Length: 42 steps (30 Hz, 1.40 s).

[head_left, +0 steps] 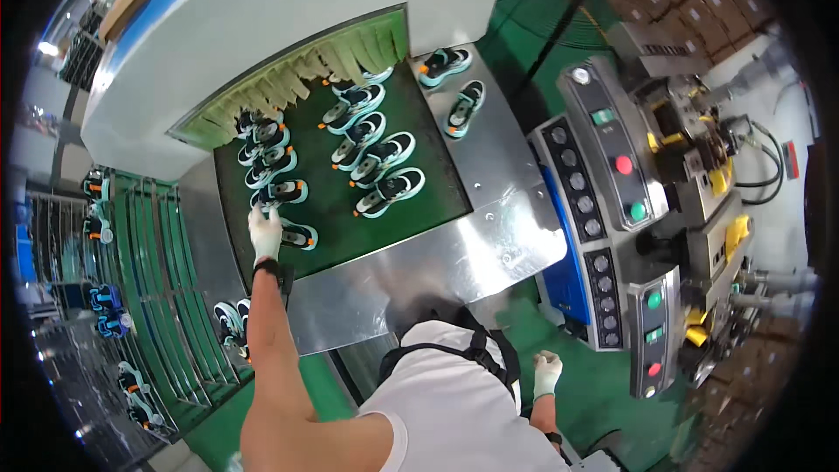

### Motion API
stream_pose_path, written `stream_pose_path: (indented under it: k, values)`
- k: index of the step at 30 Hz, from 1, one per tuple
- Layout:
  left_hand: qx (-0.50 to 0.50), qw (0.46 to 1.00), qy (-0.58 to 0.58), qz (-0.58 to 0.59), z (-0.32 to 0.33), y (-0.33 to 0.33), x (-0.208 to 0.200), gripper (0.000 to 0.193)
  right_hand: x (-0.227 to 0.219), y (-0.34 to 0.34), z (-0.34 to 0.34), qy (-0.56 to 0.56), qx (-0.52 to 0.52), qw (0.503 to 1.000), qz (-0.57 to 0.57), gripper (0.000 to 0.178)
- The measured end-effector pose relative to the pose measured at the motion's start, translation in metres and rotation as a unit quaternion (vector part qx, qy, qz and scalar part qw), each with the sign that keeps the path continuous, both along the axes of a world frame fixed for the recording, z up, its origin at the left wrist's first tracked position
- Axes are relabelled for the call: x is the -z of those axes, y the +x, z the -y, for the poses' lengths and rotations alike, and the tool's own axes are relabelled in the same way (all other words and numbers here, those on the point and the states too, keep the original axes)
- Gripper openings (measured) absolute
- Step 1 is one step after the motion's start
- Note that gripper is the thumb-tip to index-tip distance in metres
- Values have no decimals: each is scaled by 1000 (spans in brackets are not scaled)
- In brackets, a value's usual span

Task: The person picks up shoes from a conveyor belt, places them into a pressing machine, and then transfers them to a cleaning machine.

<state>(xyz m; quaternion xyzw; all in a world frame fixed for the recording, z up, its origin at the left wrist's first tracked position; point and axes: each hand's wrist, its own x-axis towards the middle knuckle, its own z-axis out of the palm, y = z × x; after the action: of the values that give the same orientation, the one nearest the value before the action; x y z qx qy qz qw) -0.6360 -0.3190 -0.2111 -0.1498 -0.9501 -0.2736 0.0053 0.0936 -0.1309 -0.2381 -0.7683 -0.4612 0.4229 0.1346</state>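
Note:
My left hand (265,233), in a white glove, reaches over the green belt (350,240) at its near left. Its fingers are stretched toward the toe of a black and mint shoe (284,193); whether they touch it I cannot tell. Right beside the hand lies another shoe (300,235), partly hidden by it. More such shoes with orange tabs lie in two columns, including one shoe (391,191) at the near end of the right column. My right hand (547,373), also gloved, hangs low at my right side with its fingers curled in and nothing visible in them.
A fringed curtain (306,70) hangs across the machine opening at the belt's far end. Two shoes stand on the metal ledge (498,175) to the right. A control panel (622,163) with buttons is farther right. Shoe racks (166,271) stand at the left.

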Motion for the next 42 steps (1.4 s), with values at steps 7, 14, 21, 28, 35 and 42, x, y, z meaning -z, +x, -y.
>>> stream_pose_path:
  k: [7,14,21,28,35,42]
  values:
    - [20,998,10,65,47,15,78,35,-35,-42,-61,-15,-119,993,0,19]
    - [164,985,-29,51,-23,20,22,19,-114,-216,-120,-26,-302,948,-91,41]
    - [477,861,128,119,-202,225,-97,13,-172,-306,-106,142,-530,835,-30,57]
    - [774,554,202,230,-350,439,-231,28,-253,-130,-122,232,-167,956,-60,45]
    - [851,392,330,118,-430,606,-285,49,-277,47,-75,300,289,764,-493,48]
    - [809,461,212,296,-476,728,-289,39,-258,144,-45,400,393,640,-524,52]
